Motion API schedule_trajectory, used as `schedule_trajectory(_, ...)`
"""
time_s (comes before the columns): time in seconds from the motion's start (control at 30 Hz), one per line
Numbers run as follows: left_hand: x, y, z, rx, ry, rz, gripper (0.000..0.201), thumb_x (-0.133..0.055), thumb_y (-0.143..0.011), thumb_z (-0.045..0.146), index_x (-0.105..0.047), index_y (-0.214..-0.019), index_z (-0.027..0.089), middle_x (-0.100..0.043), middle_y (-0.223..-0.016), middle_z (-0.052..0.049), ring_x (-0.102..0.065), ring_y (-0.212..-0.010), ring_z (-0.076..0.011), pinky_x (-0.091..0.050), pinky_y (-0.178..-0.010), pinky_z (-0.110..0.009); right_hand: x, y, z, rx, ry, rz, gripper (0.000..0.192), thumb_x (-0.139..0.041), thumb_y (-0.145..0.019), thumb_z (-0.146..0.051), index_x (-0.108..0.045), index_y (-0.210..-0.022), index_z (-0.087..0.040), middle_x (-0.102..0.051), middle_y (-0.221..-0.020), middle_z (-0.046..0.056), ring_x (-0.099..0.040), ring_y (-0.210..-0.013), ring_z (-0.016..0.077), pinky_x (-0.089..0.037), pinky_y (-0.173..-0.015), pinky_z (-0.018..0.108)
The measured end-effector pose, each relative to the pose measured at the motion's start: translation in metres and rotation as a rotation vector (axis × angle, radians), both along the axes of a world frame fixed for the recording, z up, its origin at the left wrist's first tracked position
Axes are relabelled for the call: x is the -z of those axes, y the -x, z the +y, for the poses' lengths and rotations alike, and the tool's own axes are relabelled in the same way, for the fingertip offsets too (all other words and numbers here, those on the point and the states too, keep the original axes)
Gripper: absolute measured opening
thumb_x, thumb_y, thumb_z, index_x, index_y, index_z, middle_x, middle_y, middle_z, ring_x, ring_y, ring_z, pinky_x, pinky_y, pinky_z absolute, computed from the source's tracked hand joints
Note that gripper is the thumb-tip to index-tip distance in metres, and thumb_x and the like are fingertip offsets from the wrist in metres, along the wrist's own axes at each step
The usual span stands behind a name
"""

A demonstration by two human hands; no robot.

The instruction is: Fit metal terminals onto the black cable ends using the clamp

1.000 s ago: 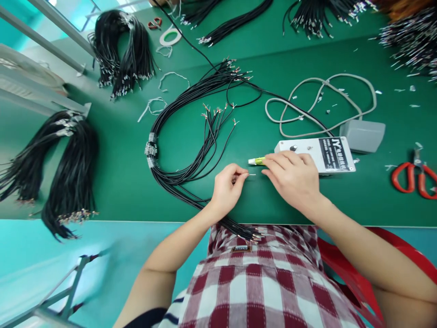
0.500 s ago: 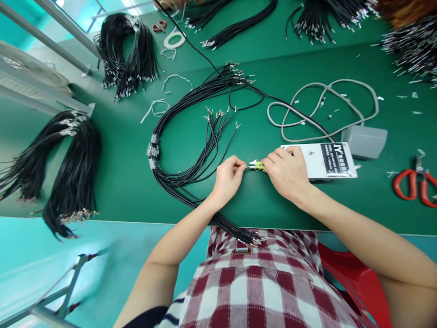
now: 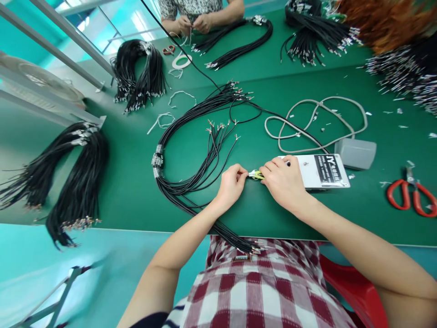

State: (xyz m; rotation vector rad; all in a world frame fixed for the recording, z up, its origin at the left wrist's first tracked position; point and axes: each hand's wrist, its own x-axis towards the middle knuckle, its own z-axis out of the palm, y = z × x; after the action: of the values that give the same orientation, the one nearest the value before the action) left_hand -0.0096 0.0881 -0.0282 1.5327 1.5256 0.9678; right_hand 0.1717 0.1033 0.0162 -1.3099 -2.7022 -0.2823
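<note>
My left hand (image 3: 232, 185) is closed in a pinch on the end of a black cable, most of which the fingers hide. Its tip meets the pale jaws of a small yellow-green wire stripper (image 3: 258, 175), around which my right hand (image 3: 284, 182) is closed. Just behind the right hand, partly covered by it, lies a white box (image 3: 310, 172) with a black label. A tied bundle of black cables (image 3: 163, 136) curves around to the left of my hands, with bared coloured wire ends fanned out near the left hand.
Red-handled cutters (image 3: 411, 193) lie at right, near a grey adapter block (image 3: 355, 153) and a looped grey cord (image 3: 363, 116). More cable bundles (image 3: 82, 173) hang over the left edge. Across the table a co-worker's hands (image 3: 194, 23) are at work beside a tape roll (image 3: 182, 61).
The view has tilted up, so everything sits lower and the co-worker's hands now show. The cable end and the stripper jaws are closer together.
</note>
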Motion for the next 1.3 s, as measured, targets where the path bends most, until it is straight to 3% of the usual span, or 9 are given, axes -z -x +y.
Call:
schedule_trajectory(0.13,-0.001,0.0,0.0,-0.004,0.031,-0.021,0.011,-0.057,-0.087,0.017,-0.057,-0.077,0.018,-0.066,-0.077,-0.002,-0.06,-0.061,-0.0123,-0.043,-0.06,-0.023,-0.008,-0.029,-0.02,0.02,-0.087,0.218,0.026,-0.068,-0.092,-0.031,-0.063,-0.114,-0.019,-0.073,-0.117,0.007,-0.06,-0.11,0.0264,-0.032,-0.09,0.045)
schedule_trajectory(0.23,-0.002,0.001,-0.001,-0.005,0.036,-0.013,0.01,-0.057,-0.086,0.016,-0.059,-0.076,0.017,-0.066,-0.076,-0.001,-0.058,-0.061,-0.012,-0.042,-0.06,-0.023,-0.004,-0.058,-0.044,0.141,-0.211,0.414,0.017,-0.068,-0.091,-0.023,-0.063,-0.107,-0.022,-0.075,-0.117,0.005,-0.064,-0.109,0.0256,-0.036,-0.092,0.043)
schedule_trajectory(0.33,-0.002,0.001,-0.002,-0.009,0.032,-0.021,0.009,-0.057,-0.086,0.016,-0.059,-0.077,0.017,-0.066,-0.075,-0.001,-0.058,-0.062,-0.012,-0.041,-0.059,-0.022,0.008,-0.072,-0.069,0.185,-0.201,0.51,0.012,-0.068,-0.089,-0.015,-0.061,-0.094,-0.023,-0.076,-0.117,0.004,-0.065,-0.108,0.0253,-0.039,-0.093,0.043)
schedule_trajectory(0.53,-0.001,0.002,-0.002,-0.021,0.062,-0.076,0.008,-0.059,-0.084,0.016,-0.059,-0.076,0.017,-0.064,-0.072,0.0,-0.056,-0.058,-0.0106,-0.038,-0.055,-0.021,0.033,-0.067,-0.08,0.197,-0.23,0.479,0.018,-0.072,-0.085,-0.011,-0.06,-0.09,-0.025,-0.077,-0.114,-0.002,-0.068,-0.107,0.0247,-0.037,-0.096,0.044)
schedule_trajectory(0.73,0.0,0.017,-0.006,-0.073,0.142,-0.238,0.011,-0.063,-0.084,0.024,-0.057,-0.08,0.016,-0.059,-0.068,0.002,-0.048,-0.049,-0.0064,-0.034,-0.048,-0.02,0.036,-0.07,-0.073,0.189,-0.282,0.501,0.022,-0.075,-0.082,-0.012,-0.062,-0.092,-0.026,-0.079,-0.108,-0.002,-0.068,-0.104,0.0264,-0.037,-0.101,0.049)
schedule_trajectory(0.93,-0.019,0.034,-0.017,0.043,0.213,-0.594,0.049,-0.08,-0.07,0.023,-0.053,-0.111,0.017,-0.062,-0.079,0.002,-0.059,-0.06,-0.0085,-0.048,-0.058,-0.022,0.036,-0.058,-0.098,0.036,-0.145,0.653,0.022,-0.072,-0.083,-0.009,-0.06,-0.093,-0.025,-0.079,-0.108,0.003,-0.067,-0.105,0.0251,-0.044,-0.097,0.047)
schedule_trajectory(1.07,-0.03,0.033,-0.031,0.037,0.206,-0.617,0.05,-0.083,-0.069,0.025,-0.056,-0.11,0.017,-0.065,-0.08,0.0,-0.064,-0.064,-0.0111,-0.051,-0.062,-0.024,0.049,-0.049,-0.11,-0.048,0.004,0.677,0.021,-0.066,-0.088,-0.007,-0.061,-0.096,-0.025,-0.077,-0.115,0.004,-0.068,-0.103,0.0223,-0.044,-0.098,0.046)
schedule_trajectory(1.2,-0.044,0.043,-0.02,-0.05,0.021,-0.421,0.037,-0.081,-0.074,0.026,-0.061,-0.102,0.016,-0.068,-0.081,-0.002,-0.065,-0.072,-0.0124,-0.051,-0.068,-0.025,0.057,-0.047,-0.109,-0.033,0.062,0.708,0.021,-0.065,-0.089,-0.008,-0.062,-0.101,-0.024,-0.075,-0.118,0.005,-0.068,-0.105,0.0224,-0.047,-0.095,0.044)
schedule_trajectory(1.3,-0.058,0.072,0.027,-0.396,-0.343,-0.072,0.025,-0.072,-0.084,0.026,-0.057,-0.101,0.016,-0.063,-0.084,0.002,-0.054,-0.062,-0.0056,-0.043,-0.058,-0.019,0.057,-0.048,-0.107,-0.032,0.091,0.728,0.022,-0.064,-0.088,-0.009,-0.063,-0.103,-0.024,-0.075,-0.119,0.005,-0.068,-0.105,0.0227,-0.05,-0.092,0.042)
